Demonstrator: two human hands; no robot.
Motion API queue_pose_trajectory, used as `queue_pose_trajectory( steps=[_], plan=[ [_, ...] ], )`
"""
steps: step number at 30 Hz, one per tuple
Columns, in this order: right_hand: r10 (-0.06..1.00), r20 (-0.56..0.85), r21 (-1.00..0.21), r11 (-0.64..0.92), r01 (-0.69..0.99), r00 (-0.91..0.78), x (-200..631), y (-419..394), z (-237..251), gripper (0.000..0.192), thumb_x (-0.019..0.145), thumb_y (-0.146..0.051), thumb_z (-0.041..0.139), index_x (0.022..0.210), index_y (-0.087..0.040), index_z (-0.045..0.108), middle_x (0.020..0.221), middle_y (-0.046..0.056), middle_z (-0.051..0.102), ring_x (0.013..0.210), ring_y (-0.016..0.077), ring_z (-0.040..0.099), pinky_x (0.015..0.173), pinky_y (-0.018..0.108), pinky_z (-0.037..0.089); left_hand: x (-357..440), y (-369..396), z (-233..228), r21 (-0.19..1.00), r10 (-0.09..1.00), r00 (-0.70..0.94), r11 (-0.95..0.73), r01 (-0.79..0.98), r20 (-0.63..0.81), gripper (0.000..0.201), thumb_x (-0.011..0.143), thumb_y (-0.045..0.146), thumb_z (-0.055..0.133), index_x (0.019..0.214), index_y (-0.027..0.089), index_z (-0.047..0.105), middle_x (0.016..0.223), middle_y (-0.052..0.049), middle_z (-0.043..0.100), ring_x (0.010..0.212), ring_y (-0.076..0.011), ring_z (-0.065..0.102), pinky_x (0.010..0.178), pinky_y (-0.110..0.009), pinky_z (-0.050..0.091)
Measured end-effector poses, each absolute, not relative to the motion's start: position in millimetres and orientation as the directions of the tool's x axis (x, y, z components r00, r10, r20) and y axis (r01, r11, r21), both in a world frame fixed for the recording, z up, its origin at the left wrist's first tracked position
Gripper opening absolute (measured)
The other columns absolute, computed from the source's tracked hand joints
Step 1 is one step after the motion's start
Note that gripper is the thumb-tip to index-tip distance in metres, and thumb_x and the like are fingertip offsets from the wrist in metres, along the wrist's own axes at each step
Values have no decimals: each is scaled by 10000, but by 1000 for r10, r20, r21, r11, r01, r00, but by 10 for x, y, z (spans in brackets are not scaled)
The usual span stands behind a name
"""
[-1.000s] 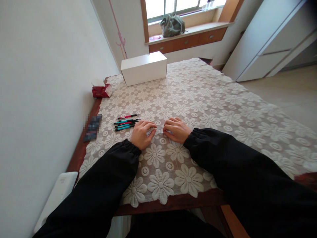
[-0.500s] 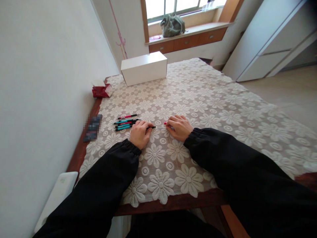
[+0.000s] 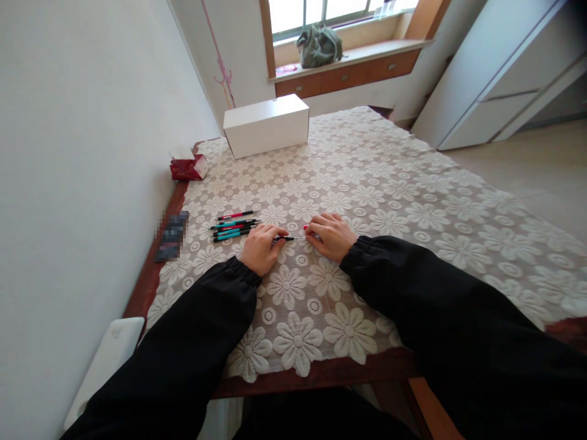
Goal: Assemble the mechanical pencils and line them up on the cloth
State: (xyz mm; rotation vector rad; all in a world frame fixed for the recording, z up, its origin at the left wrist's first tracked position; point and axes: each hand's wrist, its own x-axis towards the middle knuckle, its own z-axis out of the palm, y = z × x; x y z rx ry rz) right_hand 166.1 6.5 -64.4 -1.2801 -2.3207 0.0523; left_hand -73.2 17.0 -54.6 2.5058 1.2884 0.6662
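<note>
You are holding one pen point(image 3: 293, 237) between your two hands, low over the lace tablecloth point(image 3: 394, 183), so that each hand is taking one end. Your left hand point(image 3: 261, 246) is curling its fingers around the dark end, nearly closed, knuckles resting on the cloth; your right hand point(image 3: 331, 235) is pinching the other end, where a bit of red is showing at the fingertips, and it too is almost closed. A thin pale part is bridging the gap between the two hands, which suggests, as a judgement, that the pen is coming apart or going together along its length; I cannot tell which. Just beyond your left hand, on its outer side, a small row of pens point(image 3: 235, 225) is lying side by side, tips all pointing one way: I am counting about five, red ones and blue ones, though they are overlapping. Farther left of that hand one dark flat thing point(image 3: 171, 235) is sitting on the table edge. Well ahead of both hands one white box point(image 3: 266, 125) and one red tissue packet point(image 3: 188, 166) are standing.
</note>
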Motion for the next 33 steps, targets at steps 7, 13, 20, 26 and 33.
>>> queue_pose_trajectory(
  steps=[7,13,20,26,33],
  plan=[
    [801,391,-268,570,777,-452,1666,73,-654,159,972,-285,571,877,-210,674,951,61,687,932,233,555,841,385,354,-727,166,-547,420,815,506,-579,699,282,128,944,252,615,1030,247,709,1079,-27,745,1065,-247,631,945,-426,463],
    [802,398,-270,567,778,-446,1665,68,-662,121,943,-250,578,869,-211,666,952,63,689,941,238,559,843,392,351,-740,176,-542,403,859,410,-508,761,308,112,927,237,615,997,245,703,1060,-41,746,1047,-258,629,909,-431,472],
    [762,401,-242,623,744,-508,1650,49,-645,163,963,-276,565,865,-213,679,956,65,693,933,234,561,851,391,355,-718,139,-493,397,822,446,-564,724,354,130,941,304,625,1034,253,700,1167,-48,714,1150,-256,597,1012,-442,453],
    [748,389,-231,644,729,-537,1641,38,-627,130,936,-245,563,871,-211,670,934,64,685,934,233,556,837,389,348,-692,85,-433,356,743,586,-669,653,322,66,888,307,684,874,263,732,1222,-18,705,1230,-261,552,1086,-469,403],
    [771,440,-305,610,731,-460,1690,43,-555,85,853,-206,569,799,-218,633,891,58,685,903,230,569,848,395,373,-709,75,-425,354,759,570,-651,671,316,39,840,244,672,844,251,711,1218,-23,708,1237,-270,547,1094,-480,390]
  ],
)
